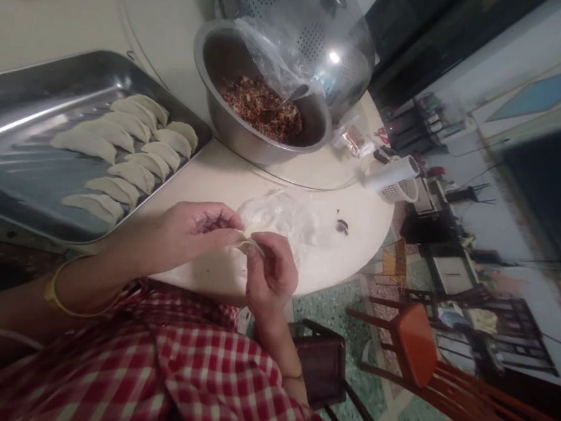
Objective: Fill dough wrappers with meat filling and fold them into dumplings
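Note:
My left hand [195, 229] cups a dumpling [244, 240] with dark filling showing in the wrapper. My right hand [270, 268] pinches the wrapper's edge from the right, fingers closed on the dough. Both hands hover over the near edge of the pale round table [358, 217]. A steel tray [24, 109] at the left holds several folded dumplings [129, 145] in rows. Beyond my hands stands a steel bowl [215, 60] of minced filling [264, 107] with a spoon in it.
A clear plastic sheet [290, 214] lies on the table right behind my hands. A perforated steel colander [316, 23] leans over the bowl. A white cup [396, 175] sits at the table's right edge. A red chair [416, 347] stands on the floor to the right.

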Demonstrator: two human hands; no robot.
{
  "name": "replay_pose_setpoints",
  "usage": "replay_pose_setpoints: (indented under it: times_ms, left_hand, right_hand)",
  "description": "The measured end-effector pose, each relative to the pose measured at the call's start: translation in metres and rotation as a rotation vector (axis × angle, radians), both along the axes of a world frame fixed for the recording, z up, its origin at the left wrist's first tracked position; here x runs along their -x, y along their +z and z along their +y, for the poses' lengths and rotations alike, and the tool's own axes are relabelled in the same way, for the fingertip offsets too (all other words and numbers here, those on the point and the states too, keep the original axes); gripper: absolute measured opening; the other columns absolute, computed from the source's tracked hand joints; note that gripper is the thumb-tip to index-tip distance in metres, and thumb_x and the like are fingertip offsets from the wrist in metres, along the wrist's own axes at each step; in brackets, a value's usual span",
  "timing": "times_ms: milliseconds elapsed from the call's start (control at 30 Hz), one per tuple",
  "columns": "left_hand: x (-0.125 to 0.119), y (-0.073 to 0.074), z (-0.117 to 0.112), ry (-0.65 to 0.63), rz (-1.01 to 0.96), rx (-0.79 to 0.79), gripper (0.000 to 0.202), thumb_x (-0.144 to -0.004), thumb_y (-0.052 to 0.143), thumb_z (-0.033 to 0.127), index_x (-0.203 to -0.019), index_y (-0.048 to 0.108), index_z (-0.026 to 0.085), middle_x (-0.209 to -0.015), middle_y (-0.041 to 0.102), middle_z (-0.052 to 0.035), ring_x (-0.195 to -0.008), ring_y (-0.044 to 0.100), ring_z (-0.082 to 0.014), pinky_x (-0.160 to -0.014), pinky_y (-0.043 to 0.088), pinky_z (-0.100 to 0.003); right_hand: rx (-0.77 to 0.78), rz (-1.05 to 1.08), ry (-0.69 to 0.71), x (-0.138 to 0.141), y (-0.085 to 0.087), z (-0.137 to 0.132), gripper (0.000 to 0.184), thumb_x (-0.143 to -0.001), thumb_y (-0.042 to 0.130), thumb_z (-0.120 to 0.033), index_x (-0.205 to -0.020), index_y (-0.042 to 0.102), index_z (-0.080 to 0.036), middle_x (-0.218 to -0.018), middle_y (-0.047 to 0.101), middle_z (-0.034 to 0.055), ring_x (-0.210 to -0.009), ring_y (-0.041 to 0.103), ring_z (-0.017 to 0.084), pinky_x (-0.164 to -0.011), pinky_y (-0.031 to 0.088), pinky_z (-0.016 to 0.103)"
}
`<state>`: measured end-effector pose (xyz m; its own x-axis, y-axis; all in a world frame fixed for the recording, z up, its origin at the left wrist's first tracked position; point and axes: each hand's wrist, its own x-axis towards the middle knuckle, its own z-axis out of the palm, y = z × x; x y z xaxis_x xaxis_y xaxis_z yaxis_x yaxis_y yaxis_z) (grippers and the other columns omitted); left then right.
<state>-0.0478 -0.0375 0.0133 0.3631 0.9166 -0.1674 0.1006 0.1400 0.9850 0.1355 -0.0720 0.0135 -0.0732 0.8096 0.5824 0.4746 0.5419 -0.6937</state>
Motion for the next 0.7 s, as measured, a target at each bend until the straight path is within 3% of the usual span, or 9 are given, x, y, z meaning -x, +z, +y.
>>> replay_pose_setpoints:
  times_ms: [167,300,467,600,700]
  left_hand:
    - [0.006,-0.019,-0.002,0.030,0.107,-0.054,0.027,-0.086,0.064,0.048,-0.091,0.071,0.023,-0.083,0.073,-0.0002,-0.075,0.067,-0.0149,-0.069,0.053,-0.023]
    - [0.002,-0.003,-0.005,0.033,0.195,-0.081,0.027,-0.085,0.061,0.048,-0.084,0.071,0.023,-0.080,0.072,0.0001,-0.074,0.065,-0.0155,-0.067,0.051,-0.024]
    - [-0.004,0.020,-0.007,0.041,0.147,-0.167,0.021,-0.082,0.059,0.042,-0.076,0.068,0.024,-0.075,0.069,0.0012,-0.070,0.061,-0.0148,-0.064,0.049,-0.022]
    - [-0.002,0.021,-0.009,0.013,0.196,-0.229,0.021,-0.085,0.058,0.041,-0.078,0.069,0.024,-0.079,0.071,0.0014,-0.074,0.063,-0.0151,-0.067,0.049,-0.021]
    - [-0.001,0.020,-0.012,0.018,0.218,-0.264,0.020,-0.087,0.058,0.041,-0.080,0.069,0.025,-0.078,0.071,0.0021,-0.072,0.063,-0.0147,-0.061,0.046,-0.020]
  right_hand:
    - [-0.008,0.023,-0.028,0.000,0.000,0.000,0.023,-0.094,0.057,-0.013,-0.113,0.063,-0.024,-0.097,0.069,0.0042,-0.092,0.068,0.015,-0.078,0.062,0.033]
    - [-0.010,0.015,-0.027,0.003,0.000,-0.001,0.025,-0.094,0.056,-0.011,-0.115,0.062,-0.024,-0.098,0.069,0.0040,-0.092,0.067,0.015,-0.079,0.061,0.033]
    - [0.037,-0.016,0.014,0.005,0.002,-0.003,0.023,-0.095,0.056,-0.013,-0.114,0.062,-0.024,-0.097,0.069,0.0042,-0.092,0.066,0.016,-0.077,0.060,0.032]
    - [0.059,-0.017,0.067,0.003,0.002,-0.003,0.023,-0.095,0.055,-0.015,-0.116,0.061,-0.025,-0.097,0.069,0.0039,-0.091,0.066,0.016,-0.076,0.059,0.032]
    - [0.059,-0.021,0.077,0.003,0.003,-0.003,0.024,-0.096,0.054,-0.015,-0.116,0.061,-0.025,-0.098,0.069,0.0041,-0.091,0.065,0.016,-0.076,0.060,0.033]
